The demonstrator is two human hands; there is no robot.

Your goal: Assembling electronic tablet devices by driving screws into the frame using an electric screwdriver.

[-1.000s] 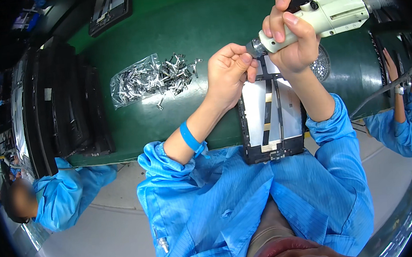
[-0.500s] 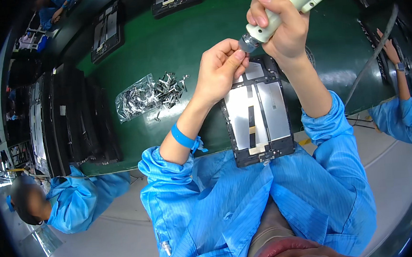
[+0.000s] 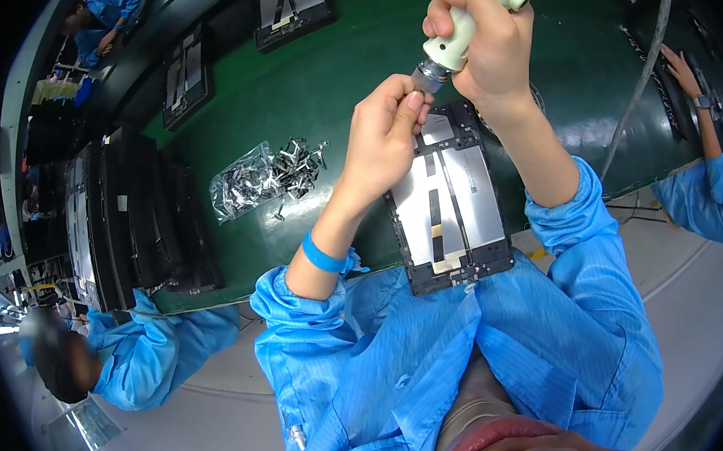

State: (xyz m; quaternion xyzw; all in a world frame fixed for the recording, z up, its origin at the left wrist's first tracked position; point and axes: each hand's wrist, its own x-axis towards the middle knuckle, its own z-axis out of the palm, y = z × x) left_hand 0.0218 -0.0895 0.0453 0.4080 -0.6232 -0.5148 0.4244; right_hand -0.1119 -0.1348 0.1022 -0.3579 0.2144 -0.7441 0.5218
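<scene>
My right hand point(image 3: 491, 45) is wrapped around a pale green electric screwdriver point(image 3: 453, 45), which slants down to the left. At its metal nose, my left hand point(image 3: 384, 132) is closed, thumb and fingers pinched around the lower end; the bit is hidden by the fingertips. Both hands are over the far end of an opened tablet point(image 3: 474, 192). Its black frame, silver panels and dark ribbon strip lie face up, the near edge against my blue smock. A blue band circles my left wrist.
Left of my forearm, small black-and-silver parts point(image 3: 297, 167) spill from a clear plastic bag point(image 3: 241, 184) on the green table point(image 3: 381, 23). Dark tablet units point(image 3: 139, 216) stand upright in a row farther left. Two more tablets point(image 3: 292, 11) lie at the back. Co-workers sit on both sides; a grey cable point(image 3: 648, 71) hangs at right.
The screwdriver and my right hand have shifted slightly left. My left fingers stay pinched at its nose, and the whole view has moved a little.
</scene>
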